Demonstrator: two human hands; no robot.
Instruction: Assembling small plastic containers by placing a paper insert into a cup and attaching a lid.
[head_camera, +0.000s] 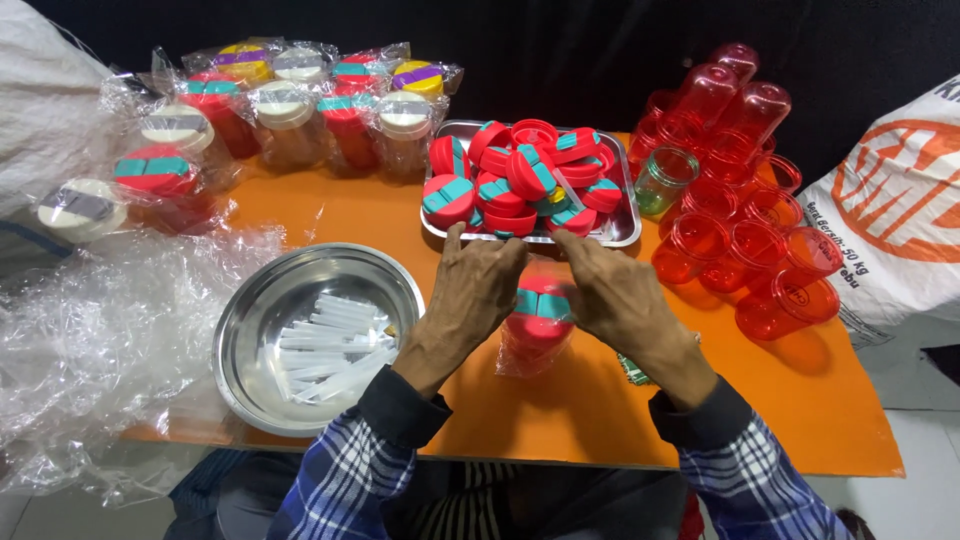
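Centrally, both hands' fingers (500, 262) on a clear-wrapped red jar (537, 325), teal-striped lid, before the steel tray (622, 232).

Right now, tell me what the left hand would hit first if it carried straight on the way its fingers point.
Probably the near rim of the steel tray of red lids: the left hand points up-table at it, fingertips nearly there. Depth is unclear.

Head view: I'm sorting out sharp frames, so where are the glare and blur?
Head view: glare streaks the round steel bowl's rim and the crinkled clear plastic sheet; the red capped jar in clear wrap between left hand and right hand looks slightly motion-blurred.
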